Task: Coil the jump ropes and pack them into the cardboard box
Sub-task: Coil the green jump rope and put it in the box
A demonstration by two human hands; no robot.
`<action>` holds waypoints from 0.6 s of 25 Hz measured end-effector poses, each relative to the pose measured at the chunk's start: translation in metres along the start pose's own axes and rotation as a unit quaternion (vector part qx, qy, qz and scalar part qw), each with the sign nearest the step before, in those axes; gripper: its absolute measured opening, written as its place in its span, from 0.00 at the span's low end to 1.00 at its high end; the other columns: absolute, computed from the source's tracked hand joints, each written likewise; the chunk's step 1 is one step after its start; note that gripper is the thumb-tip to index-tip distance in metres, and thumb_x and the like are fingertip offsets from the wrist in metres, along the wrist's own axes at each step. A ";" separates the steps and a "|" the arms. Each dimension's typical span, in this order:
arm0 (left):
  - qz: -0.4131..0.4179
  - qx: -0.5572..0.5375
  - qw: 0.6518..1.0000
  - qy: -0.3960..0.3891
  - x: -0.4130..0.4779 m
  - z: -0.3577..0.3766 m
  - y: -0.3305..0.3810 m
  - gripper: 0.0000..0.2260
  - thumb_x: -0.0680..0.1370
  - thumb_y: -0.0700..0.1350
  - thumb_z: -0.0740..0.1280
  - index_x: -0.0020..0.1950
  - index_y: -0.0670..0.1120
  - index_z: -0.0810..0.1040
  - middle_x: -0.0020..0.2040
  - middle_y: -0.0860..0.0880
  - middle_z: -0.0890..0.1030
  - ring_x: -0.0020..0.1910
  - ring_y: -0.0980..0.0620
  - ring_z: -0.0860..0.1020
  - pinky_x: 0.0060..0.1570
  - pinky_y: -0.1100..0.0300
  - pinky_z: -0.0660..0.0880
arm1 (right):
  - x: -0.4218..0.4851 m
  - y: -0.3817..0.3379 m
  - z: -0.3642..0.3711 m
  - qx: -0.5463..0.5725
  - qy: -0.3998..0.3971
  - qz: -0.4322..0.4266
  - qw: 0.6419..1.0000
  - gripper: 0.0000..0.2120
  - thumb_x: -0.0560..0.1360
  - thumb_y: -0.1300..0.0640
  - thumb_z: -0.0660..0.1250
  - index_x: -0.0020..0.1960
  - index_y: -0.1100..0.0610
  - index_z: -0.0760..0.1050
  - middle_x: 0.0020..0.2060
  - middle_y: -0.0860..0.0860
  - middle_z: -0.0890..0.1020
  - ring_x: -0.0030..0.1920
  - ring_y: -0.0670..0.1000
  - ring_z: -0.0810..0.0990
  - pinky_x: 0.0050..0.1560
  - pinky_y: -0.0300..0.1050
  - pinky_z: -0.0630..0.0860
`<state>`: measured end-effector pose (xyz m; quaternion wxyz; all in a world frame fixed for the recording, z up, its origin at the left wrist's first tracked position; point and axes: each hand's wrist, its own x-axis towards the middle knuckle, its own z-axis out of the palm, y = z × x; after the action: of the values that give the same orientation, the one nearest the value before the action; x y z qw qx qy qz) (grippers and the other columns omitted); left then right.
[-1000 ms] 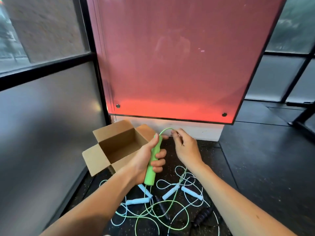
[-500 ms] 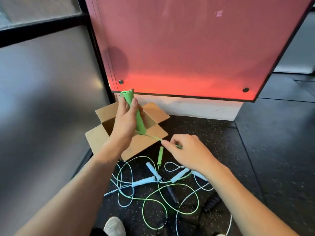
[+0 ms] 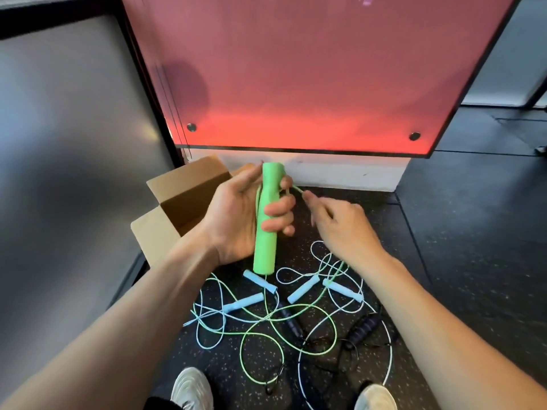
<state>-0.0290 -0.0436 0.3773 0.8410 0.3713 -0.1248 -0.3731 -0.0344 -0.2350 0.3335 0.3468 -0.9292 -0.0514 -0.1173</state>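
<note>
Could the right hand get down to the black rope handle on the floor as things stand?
Probably yes, once freed: the right hand pinches the green cord, but nothing seems to cover the black handle below it.

The left hand (image 3: pixel 236 214) grips the green handle (image 3: pixel 268 232) upright. Just left of the grip the cardboard box (image 3: pixel 189 187) stands with flaps spread and its mouth open from above. Beyond the grip the white base (image 3: pixel 340 173) and the red panel (image 3: pixel 296 84) close off the far side. Right of the grip the right hand (image 3: pixel 343 226), pinching the green cord (image 3: pixel 296 189), fills the near space; past it lies open dark floor (image 3: pixel 458 232). Below the grip the tangled ropes (image 3: pixel 291 319) cover the floor.
</note>
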 end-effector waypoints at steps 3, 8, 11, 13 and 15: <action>0.250 -0.091 0.955 0.136 0.004 -0.014 0.013 0.14 0.84 0.52 0.52 0.56 0.45 0.72 0.35 0.49 0.71 0.31 0.52 0.70 0.40 0.57 0.71 | -0.019 -0.023 0.020 0.015 -0.242 0.025 0.970 0.29 0.84 0.38 0.51 0.42 0.57 0.79 0.25 0.47 0.74 0.25 0.44 0.72 0.30 0.40 0.66; 0.258 0.472 0.724 0.432 -0.017 -0.048 0.019 0.12 0.84 0.54 0.53 0.52 0.50 0.71 0.36 0.53 0.74 0.33 0.58 0.75 0.39 0.62 0.72 | -0.021 -0.030 0.019 0.008 -0.243 -0.043 0.969 0.24 0.79 0.36 0.61 0.40 0.56 0.76 0.26 0.47 0.74 0.24 0.46 0.69 0.29 0.43 0.66; -0.082 0.590 0.763 0.250 -0.021 -0.046 -0.011 0.28 0.81 0.64 0.45 0.46 0.46 0.76 0.32 0.50 0.75 0.31 0.50 0.75 0.38 0.58 0.73 | -0.012 -0.026 0.004 0.001 -0.044 -0.140 0.989 0.17 0.78 0.39 0.67 0.40 0.52 0.76 0.23 0.46 0.70 0.24 0.44 0.66 0.27 0.43 0.63; -0.171 0.415 0.884 0.128 -0.018 -0.038 -0.022 0.36 0.80 0.67 0.41 0.44 0.41 0.77 0.29 0.46 0.70 0.23 0.50 0.69 0.28 0.60 0.70 | -0.007 -0.020 0.001 -0.034 0.057 -0.136 0.988 0.22 0.75 0.34 0.67 0.40 0.53 0.75 0.23 0.46 0.69 0.26 0.47 0.69 0.30 0.46 0.67; -0.131 0.205 0.968 0.061 -0.018 -0.027 -0.015 0.33 0.81 0.64 0.43 0.39 0.40 0.74 0.27 0.46 0.66 0.20 0.52 0.64 0.24 0.61 0.65 | -0.002 -0.013 -0.003 -0.052 0.105 -0.077 0.990 0.28 0.74 0.29 0.63 0.37 0.55 0.71 0.23 0.47 0.70 0.28 0.54 0.71 0.30 0.50 0.70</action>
<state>-0.0361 -0.0226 0.3489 0.6964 0.5713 -0.0971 -0.4233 -0.0387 -0.2272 0.3430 0.2915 -0.9217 -0.0796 -0.2432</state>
